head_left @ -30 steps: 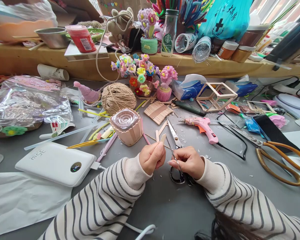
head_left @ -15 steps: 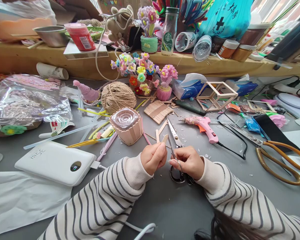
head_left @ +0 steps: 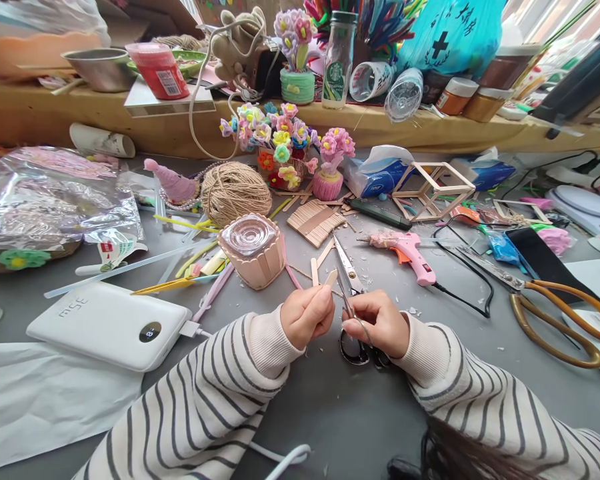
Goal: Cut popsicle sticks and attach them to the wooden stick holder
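"White power bank (head_left: pixel 109 325), lower left of my feed, resting on the grey desk (head_left: pixel 330 413), with a plug (head_left: pixel 189 328) at its right-hand end. What comes next, going right?"

"I get a ball of twine (head_left: pixel 237 192) left of centre, and just below it a wood-slatted container (head_left: pixel 250 267) with a clear, ridged top."

"Now my left hand (head_left: pixel 307 317), at the centre. I'm judging from far off, so check me: fingers curled in, pinching a thin wooden stick (head_left: pixel 333 276)."

"Agreed. One end of it pokes up past the thumb. Higher in the frame, near the middle, I see a banded bundle of wooden sticks (head_left: pixel 316 222) lying flat."

"Then dark-handled scissors (head_left: pixel 347 263) on the desk, blades pointing up the frame, handles partly hidden by my right hand (head_left: pixel 377 321)."

"That one, right of centre, grips a slim metal tool (head_left: pixel 349 308) between thumb and fingers, leaning toward the stick. I can't tell whether the two touch."

"Farther right I have a pink glue gun (head_left: pixel 403 252) on its side, nozzle to the left, and above it a cube-like wooden frame (head_left: pixel 433 212)."

"Last for me, toward the right edge: large scissors (head_left: pixel 555 337) with brown handles, well apart from both hands."
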Action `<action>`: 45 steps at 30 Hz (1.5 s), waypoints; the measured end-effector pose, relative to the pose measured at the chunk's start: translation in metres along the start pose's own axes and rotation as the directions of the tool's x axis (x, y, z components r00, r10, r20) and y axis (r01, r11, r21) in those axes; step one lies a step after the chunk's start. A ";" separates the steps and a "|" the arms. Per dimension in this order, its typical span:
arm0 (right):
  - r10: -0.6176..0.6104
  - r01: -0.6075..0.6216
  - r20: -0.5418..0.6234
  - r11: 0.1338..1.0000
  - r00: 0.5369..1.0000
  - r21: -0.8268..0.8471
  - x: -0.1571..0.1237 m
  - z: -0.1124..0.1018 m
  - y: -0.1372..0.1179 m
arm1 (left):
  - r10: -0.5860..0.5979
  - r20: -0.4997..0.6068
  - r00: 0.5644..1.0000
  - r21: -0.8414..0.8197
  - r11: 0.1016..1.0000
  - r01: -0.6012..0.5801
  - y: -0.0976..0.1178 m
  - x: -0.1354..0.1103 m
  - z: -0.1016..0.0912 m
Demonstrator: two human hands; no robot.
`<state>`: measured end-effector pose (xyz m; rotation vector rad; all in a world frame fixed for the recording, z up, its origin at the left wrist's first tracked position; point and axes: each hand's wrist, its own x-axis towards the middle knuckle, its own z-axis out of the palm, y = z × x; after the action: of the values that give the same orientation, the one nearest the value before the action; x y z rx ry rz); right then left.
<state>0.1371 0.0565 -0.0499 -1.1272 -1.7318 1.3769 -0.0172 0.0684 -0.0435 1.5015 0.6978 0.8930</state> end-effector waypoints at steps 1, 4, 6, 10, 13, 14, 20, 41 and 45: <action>0.000 0.000 -0.004 1.000 1.000 0.009 0.000 0.000 0.000 | 0.000 0.003 1.000 -0.007 1.000 0.000 0.000 0.000 0.000; -0.009 0.010 -0.036 1.000 0.999 0.006 0.000 0.001 0.001 | 0.006 -0.009 1.000 -0.044 0.999 -0.006 -0.001 0.000 0.000; -0.020 0.019 -0.056 1.000 0.998 -0.015 0.000 0.000 0.001 | 0.011 -0.020 1.000 -0.059 0.998 -0.012 -0.001 0.000 0.001; -0.027 0.024 -0.077 0.999 0.997 -0.042 0.000 -0.001 0.000 | 0.031 -0.027 0.999 -0.072 0.997 -0.033 -0.002 0.000 0.001; -0.005 0.001 -0.084 0.999 0.996 -0.046 -0.001 -0.001 0.000 | 0.037 -0.023 0.999 -0.088 0.995 -0.038 -0.001 0.001 0.001; 0.003 -0.006 -0.080 0.999 0.997 -0.040 -0.001 -0.001 -0.001 | 0.034 -0.019 0.999 -0.093 0.995 -0.036 -0.001 0.001 0.001; 0.030 -0.033 0.043 0.998 0.999 0.051 0.000 -0.002 -0.002 | -0.020 0.031 0.999 -0.098 0.995 0.023 -0.001 0.000 0.001; 0.046 -0.046 0.019 0.999 0.999 -0.001 -0.001 -0.002 -0.005 | -0.036 0.056 0.998 -0.117 0.992 0.042 -0.002 0.001 0.001; 0.086 -0.087 0.027 0.995 0.996 0.049 -0.001 -0.001 -0.007 | -0.023 0.068 0.997 -0.120 0.992 0.032 -0.002 0.001 0.001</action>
<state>0.1373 0.0555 -0.0429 -1.1741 -1.6734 1.4837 -0.0162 0.0689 -0.0458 1.4041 0.6037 0.8457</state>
